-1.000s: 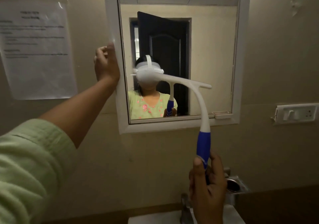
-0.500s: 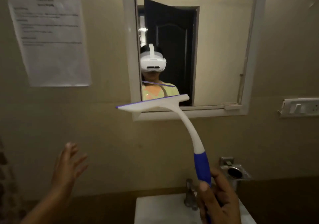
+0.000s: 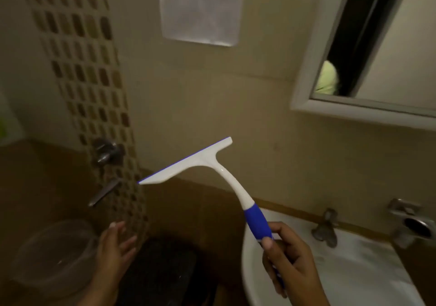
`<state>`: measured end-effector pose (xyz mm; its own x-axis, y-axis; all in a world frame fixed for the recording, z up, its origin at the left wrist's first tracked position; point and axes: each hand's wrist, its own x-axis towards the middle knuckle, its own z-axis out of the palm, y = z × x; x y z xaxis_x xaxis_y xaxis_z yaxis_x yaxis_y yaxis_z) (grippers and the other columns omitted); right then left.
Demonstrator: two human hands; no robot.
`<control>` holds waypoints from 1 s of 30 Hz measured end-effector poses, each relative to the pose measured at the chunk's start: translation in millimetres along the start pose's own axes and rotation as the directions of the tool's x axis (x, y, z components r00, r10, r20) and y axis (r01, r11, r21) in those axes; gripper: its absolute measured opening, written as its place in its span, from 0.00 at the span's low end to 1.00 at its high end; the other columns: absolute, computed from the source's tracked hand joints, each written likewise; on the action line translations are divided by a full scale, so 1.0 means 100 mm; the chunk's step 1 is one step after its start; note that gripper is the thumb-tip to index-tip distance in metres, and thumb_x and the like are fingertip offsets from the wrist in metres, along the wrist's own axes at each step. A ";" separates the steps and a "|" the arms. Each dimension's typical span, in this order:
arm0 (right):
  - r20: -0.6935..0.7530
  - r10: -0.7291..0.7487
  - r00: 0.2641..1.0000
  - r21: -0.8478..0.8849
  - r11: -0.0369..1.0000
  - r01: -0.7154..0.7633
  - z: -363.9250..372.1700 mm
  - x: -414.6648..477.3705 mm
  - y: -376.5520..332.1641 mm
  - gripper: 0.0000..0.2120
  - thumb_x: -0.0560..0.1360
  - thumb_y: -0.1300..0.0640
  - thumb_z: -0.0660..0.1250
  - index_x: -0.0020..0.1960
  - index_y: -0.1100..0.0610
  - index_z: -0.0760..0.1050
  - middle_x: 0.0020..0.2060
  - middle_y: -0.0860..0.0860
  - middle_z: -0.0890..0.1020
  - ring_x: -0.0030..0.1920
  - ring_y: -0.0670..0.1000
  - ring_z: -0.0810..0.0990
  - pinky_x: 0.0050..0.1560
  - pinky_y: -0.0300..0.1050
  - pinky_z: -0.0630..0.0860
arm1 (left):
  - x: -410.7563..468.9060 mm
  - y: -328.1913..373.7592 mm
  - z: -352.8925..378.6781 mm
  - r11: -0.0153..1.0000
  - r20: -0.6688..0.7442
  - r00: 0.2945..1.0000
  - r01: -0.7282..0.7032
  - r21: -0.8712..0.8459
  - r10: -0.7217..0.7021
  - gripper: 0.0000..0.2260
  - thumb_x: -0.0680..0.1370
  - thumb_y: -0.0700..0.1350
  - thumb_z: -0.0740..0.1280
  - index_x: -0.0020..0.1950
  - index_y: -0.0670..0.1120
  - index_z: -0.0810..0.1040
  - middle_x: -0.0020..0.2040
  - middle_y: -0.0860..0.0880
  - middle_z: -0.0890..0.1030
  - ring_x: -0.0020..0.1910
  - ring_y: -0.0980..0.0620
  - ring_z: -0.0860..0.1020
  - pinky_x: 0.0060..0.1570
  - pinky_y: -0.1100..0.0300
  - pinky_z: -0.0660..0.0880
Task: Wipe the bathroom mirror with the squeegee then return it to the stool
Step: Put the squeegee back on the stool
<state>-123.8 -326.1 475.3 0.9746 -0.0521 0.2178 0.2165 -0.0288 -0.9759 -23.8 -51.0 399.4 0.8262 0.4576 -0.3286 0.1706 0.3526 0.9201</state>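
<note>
My right hand [image 3: 291, 262] grips the blue handle of the white squeegee [image 3: 205, 166], whose blade points up and left, away from the glass. The white-framed mirror [image 3: 377, 53] is at the upper right, well apart from the blade. My left hand [image 3: 115, 244] is low at the left with fingers straight, holding nothing, above a dark stool [image 3: 165, 270] that is dim and partly hidden by both hands.
A white sink [image 3: 342, 279] with a metal tap [image 3: 325, 228] is under my right hand. A clear plastic bucket [image 3: 54, 254] stands at the lower left. Wall taps [image 3: 106, 155] stick out of a mosaic tile strip. A paper notice [image 3: 200, 8] hangs above.
The view has swung left and down, so the mirror slid to the upper right. My right hand carried the squeegee off the mirror frame and lower. My left hand stays low.
</note>
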 end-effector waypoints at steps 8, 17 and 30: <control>0.226 0.097 0.969 -0.081 0.993 -0.080 0.62 0.05 0.24 0.10 0.70 0.43 0.67 0.47 0.47 0.77 0.21 0.49 0.72 0.18 0.44 0.67 0.20 0.34 0.65 | -0.04 -0.13 -0.56 0.997 -0.045 0.999 0.013 -0.076 -0.017 0.12 0.81 0.46 0.52 0.60 0.45 0.71 0.59 0.47 0.72 0.42 0.54 0.74 0.39 0.61 0.72; 0.313 0.293 0.903 -0.124 0.956 -0.267 1.05 -0.12 0.74 0.12 0.69 0.47 0.65 0.48 0.52 0.77 0.22 0.50 0.70 0.20 0.45 0.67 0.19 0.35 0.64 | 0.07 -0.57 -0.99 0.996 -0.130 0.987 0.091 -0.010 -0.091 0.18 0.81 0.47 0.52 0.68 0.42 0.67 0.68 0.43 0.69 0.54 0.45 0.73 0.53 0.51 0.70; 0.112 0.754 0.647 -0.177 0.656 -0.734 1.58 -0.06 2.16 0.10 0.77 0.54 0.62 0.44 0.61 0.73 0.24 0.52 0.69 0.21 0.45 0.67 0.19 0.35 0.64 | 0.71 -1.53 -1.26 0.962 -0.154 0.963 0.240 0.129 -0.220 0.19 0.81 0.52 0.50 0.67 0.43 0.67 0.62 0.46 0.70 0.53 0.45 0.74 0.49 0.54 0.69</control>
<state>-74.2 -174.3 260.0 0.8004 0.0562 -0.5968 -0.5832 -0.1575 -0.7969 -58.5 30.3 208.1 0.6755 0.4893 -0.5517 0.4317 0.3441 0.8338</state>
